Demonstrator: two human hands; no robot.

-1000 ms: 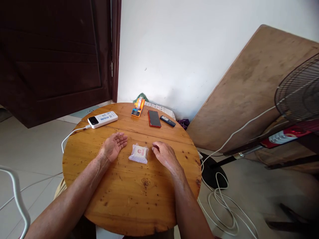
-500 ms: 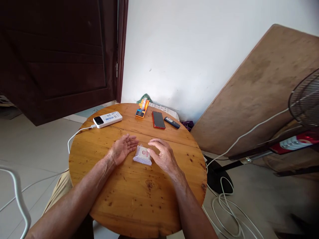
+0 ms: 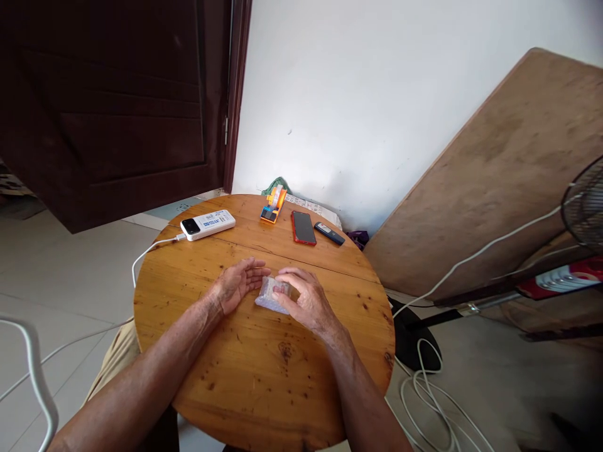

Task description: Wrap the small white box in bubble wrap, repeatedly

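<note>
A small packet in bubble wrap (image 3: 268, 299) lies on the round wooden table (image 3: 282, 395) between my hands, with some reddish print faintly showing through. My left hand (image 3: 241, 284) is open at the packet's left side, palm turned toward it and fingers stretched out. Over the packet's right part is my right hand (image 3: 306, 298), fingers and thumb curved but apart. Its thumb overlaps the wrap and its fingertips reach the far edge; whether they press on it I cannot tell.
Behind my hands on the table are a white power bank (image 3: 208, 225) with a cable, an orange-and-blue tape dispenser (image 3: 274, 204), a red-edged phone (image 3: 304, 227) and a dark handheld device (image 3: 329, 233). A fan (image 3: 584, 207) stands at the right, with coiled cable on the floor.
My right hand has moved closer in over the packet, its thumb now across the print. My left hand stays beside it, open. The whole view has shifted slightly.
</note>
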